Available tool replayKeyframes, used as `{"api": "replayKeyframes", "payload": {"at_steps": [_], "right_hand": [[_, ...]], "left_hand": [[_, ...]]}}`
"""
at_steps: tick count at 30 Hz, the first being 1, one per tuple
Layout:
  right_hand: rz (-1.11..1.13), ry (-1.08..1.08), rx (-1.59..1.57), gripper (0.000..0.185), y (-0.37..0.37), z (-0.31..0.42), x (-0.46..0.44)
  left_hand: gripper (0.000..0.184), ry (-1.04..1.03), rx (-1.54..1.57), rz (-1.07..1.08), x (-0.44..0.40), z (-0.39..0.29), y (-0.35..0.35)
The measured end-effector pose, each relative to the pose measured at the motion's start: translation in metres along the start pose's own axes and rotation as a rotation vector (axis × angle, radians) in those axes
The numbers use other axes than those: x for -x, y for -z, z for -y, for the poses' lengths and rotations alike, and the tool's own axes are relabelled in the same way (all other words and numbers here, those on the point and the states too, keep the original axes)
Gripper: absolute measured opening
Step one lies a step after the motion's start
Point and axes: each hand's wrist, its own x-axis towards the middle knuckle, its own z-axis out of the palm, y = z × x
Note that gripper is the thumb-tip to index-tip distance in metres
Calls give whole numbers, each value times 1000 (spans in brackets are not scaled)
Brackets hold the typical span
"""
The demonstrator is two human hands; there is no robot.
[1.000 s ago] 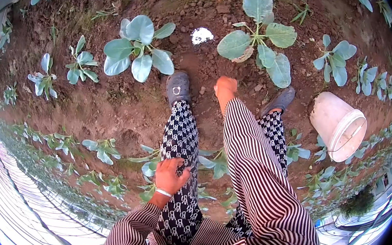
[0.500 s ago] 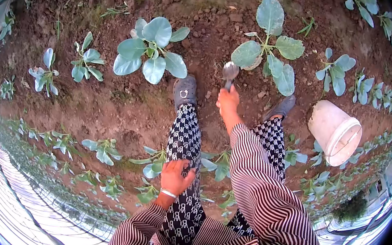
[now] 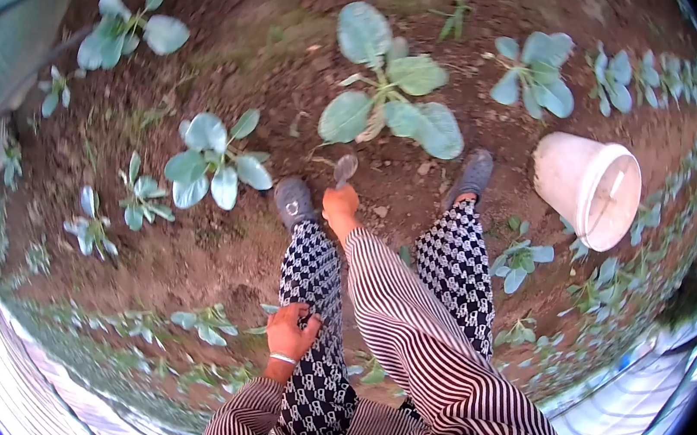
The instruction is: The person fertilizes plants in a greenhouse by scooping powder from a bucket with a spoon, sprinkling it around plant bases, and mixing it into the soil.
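Note:
My right hand (image 3: 340,205) is closed round the handle of a metal spoon (image 3: 346,168), whose bowl is just above or on the soil between my feet. A large leafy plant (image 3: 389,96) grows just beyond the spoon, and a smaller one (image 3: 214,161) stands left of it. My left hand (image 3: 291,332) rests on my left leg near the knee, its fingers bent and apart, holding nothing. A white band is round that wrist.
A white bucket (image 3: 567,176) lies tilted on the soil at the right. My grey shoes (image 3: 294,203) stand among rows of leafy plants. More plants (image 3: 536,75) line the upper right, and pale sheeting (image 3: 28,65) edges the left.
The white patch on the soil seen a second ago no longer shows. The spoon came into sight in my right hand. The view has turned, and the large plant now appears further left.

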Motion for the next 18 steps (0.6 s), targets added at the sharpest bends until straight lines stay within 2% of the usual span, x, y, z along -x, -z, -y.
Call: {"api": "replayKeyframes", "payload": {"at_steps": [1, 3, 4, 6, 9, 10, 12, 13, 14, 15, 18], "right_hand": [[-15, 61, 114, 23, 10, -33, -21], [-106, 286, 233, 30, 89, -34, -9], [-260, 497, 333, 32, 123, -44, -10], [-276, 476, 290, 32, 192, -55, -28], [76, 69, -181, 31, 308, -37, -36], [211, -93, -452, 26, 356, -9, -16], [258, -112, -396, 23, 416, 3, -14], [312, -100, -489, 23, 440, -3, -15], [313, -69, -498, 22, 464, 2, -8], [307, -75, -534, 24, 488, 10, -1], [304, -71, -643, 29, 541, 21, 17]], "left_hand": [[24, -16, -24, 2, -1, -1, -3], [22, -30, -125, 50, -3, -15, -7], [21, -39, -196, 77, -2, -22, -12], [23, -64, -315, 124, -2, -38, -21], [27, -123, -499, 187, -3, -86, -39], [27, -151, -555, 211, -5, -103, -48], [29, -199, -670, 265, -15, -139, -61], [31, -96, -699, 362, -29, -166, -66], [28, -98, -699, 328, -47, -200, -69], [24, -87, -530, 323, -68, -221, -74], [18, -245, -349, 116, -130, -316, -79]]}}
